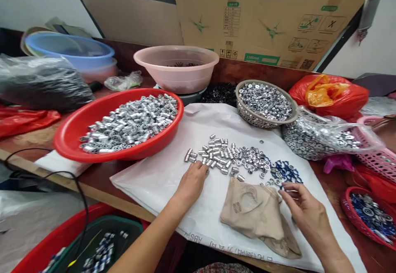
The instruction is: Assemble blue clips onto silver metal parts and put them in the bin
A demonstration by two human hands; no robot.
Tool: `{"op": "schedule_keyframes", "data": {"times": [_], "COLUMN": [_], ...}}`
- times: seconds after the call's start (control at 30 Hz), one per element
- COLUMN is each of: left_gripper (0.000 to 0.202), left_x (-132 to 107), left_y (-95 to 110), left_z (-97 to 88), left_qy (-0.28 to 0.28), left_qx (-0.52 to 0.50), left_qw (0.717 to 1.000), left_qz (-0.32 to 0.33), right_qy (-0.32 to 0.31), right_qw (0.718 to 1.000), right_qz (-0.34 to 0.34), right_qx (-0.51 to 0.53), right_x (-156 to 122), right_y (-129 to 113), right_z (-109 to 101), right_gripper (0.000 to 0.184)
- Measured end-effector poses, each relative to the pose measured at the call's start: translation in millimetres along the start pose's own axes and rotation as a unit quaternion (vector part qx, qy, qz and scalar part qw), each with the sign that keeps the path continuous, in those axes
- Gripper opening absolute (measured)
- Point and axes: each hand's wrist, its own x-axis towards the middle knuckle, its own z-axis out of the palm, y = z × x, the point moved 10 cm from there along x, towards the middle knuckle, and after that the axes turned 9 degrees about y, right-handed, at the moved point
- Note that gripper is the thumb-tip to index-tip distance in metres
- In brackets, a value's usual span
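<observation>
My left hand (192,182) is at the near left edge of a pile of silver metal cylinders (218,153), fingertips pinched on one that is mostly hidden. My right hand (306,207) pinches a small blue ring-shaped part between thumb and forefinger, to the right of a folded beige cloth (252,211). Beyond that hand lie several dark blue clip-like rings (286,172). Small silver round caps (253,159) are spread between the cylinders and the blue rings. All these parts rest on a white plastic sheet (161,182).
A red basin (71,151) full of silver cylinders stands at left. Behind are a pink basin (176,73) and a grey basket (262,120) of silver caps. A clear bag (312,141) and a red basket (348,207) of blue parts sit at right. A green tray (123,223) is below left.
</observation>
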Motion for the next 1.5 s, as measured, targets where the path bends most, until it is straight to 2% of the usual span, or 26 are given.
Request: {"op": "schedule_keyframes", "data": {"times": [0.07,0.13,0.17,0.23,0.3,0.33,0.4,0.47,0.57,0.63,0.73,0.83,0.9,1.0,1.07,1.13,1.2,1.3,1.4,1.5], "left_gripper": [0.012,0.012,0.015,0.024,0.03,0.031,0.032,0.034,0.037,0.038,0.038,0.038,0.036,0.034,0.031,0.026,0.028,0.029,0.031,0.036], "left_x": [-7,-24,-35,-59,-77,-82,-86,-91,-103,-111,-115,-114,-110,-102,-96,-91,-92,-96,-96,-90], "left_y": [3,9,14,33,50,55,62,68,79,84,91,94,90,80,70,55,40,27,24,28], "left_z": [7.3,20.2,30.4,53.3,69.7,74.8,80.6,85.7,91.4,92.7,91.4,88.5,87.0,83.6,79.9,75.2,71.2,68.3,66.5,65.7], "left_qy": [-0.025,-0.069,-0.096,-0.15,-0.174,-0.179,-0.19,-0.233,-0.33,-0.377,-0.415,-0.437,-0.425,-0.37,-0.307,-0.226,-0.156,-0.111,-0.099,-0.101], "left_qx": [-0.061,-0.197,-0.282,-0.423,-0.5,-0.521,-0.557,-0.591,-0.626,-0.633,-0.636,-0.626,-0.621,-0.632,-0.651,-0.662,-0.663,-0.657,-0.653,-0.659], "left_qw": [0.998,0.973,0.941,0.852,0.773,0.745,0.701,0.652,0.573,0.54,0.524,0.528,0.539,0.552,0.558,0.562,0.554,0.539,0.543,0.556], "left_qz": [-0.024,-0.103,-0.16,-0.27,-0.349,-0.376,-0.403,-0.413,-0.413,-0.407,-0.386,-0.372,-0.38,-0.398,-0.414,-0.442,-0.479,-0.515,-0.518,-0.497], "right_qy": [-0.024,-0.052,-0.061,-0.075,-0.082,-0.087,-0.1,-0.128,-0.205,-0.238,-0.242,-0.223,-0.201,-0.188,-0.218,-0.253,-0.26,-0.242,-0.237,-0.235], "right_qw": [0.997,0.989,0.983,0.971,0.963,0.96,0.954,0.947,0.927,0.912,0.9,0.903,0.911,0.912,0.915,0.931,0.947,0.957,0.96,0.961], "right_qz": [0.016,-0.012,-0.025,-0.025,0.004,0.02,0.04,0.031,-0.039,-0.091,-0.164,-0.234,-0.264,-0.285,-0.272,-0.231,-0.188,-0.155,-0.142,-0.146], "right_qx": [0.068,0.138,0.171,0.225,0.257,0.267,0.28,0.292,0.312,0.321,0.322,0.282,0.244,0.228,0.205,0.124,0.029,-0.036,-0.04,0.0], "right_x": [-14,-26,-32,-39,-44,-46,-48,-48,-50,-52,-54,-58,-60,-55,-44,-27,-5,20,25,14], "right_y": [-12,-33,-44,-60,-65,-65,-63,-64,-79,-91,-109,-123,-127,-133,-134,-129,-121,-117,-116,-115], "right_z": [12,27,34,48,58,62,64,62,56,48,34,25,24,30,47,75,101,128,135,117], "right_gripper": [0.029,0.026,0.024,0.023,0.024,0.024,0.023,0.023,0.025,0.026,0.029,0.036,0.039,0.035,0.027,0.023,0.02,0.011,0.009,0.02]}}
